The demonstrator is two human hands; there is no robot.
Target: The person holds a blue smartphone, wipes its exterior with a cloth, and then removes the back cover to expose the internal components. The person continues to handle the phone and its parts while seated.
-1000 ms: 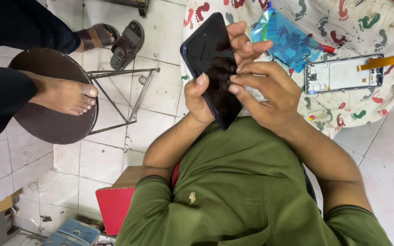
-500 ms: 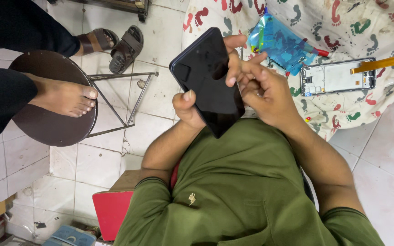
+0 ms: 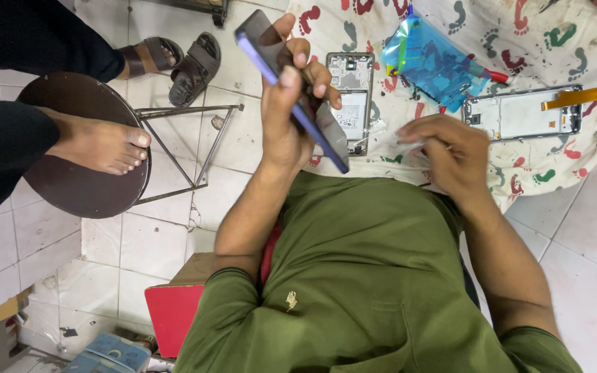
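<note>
Fingers of the left hand (image 3: 288, 121) clamp a dark phone (image 3: 291, 90) edge-on (tilted, likely for inspection) above the patterned cloth (image 3: 554, 41); the right hand (image 3: 450, 155) pinches clear film (image 3: 409, 148) beside an opened phone frame (image 3: 352, 97)

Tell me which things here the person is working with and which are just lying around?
Being used:
- dark phone, held edge-on in the left hand
- thin clear film, pinched by the right hand

Just lying around:
- opened phone frame on the footprint cloth
- second frame
- blue packet
- sandals
- round stool
</note>
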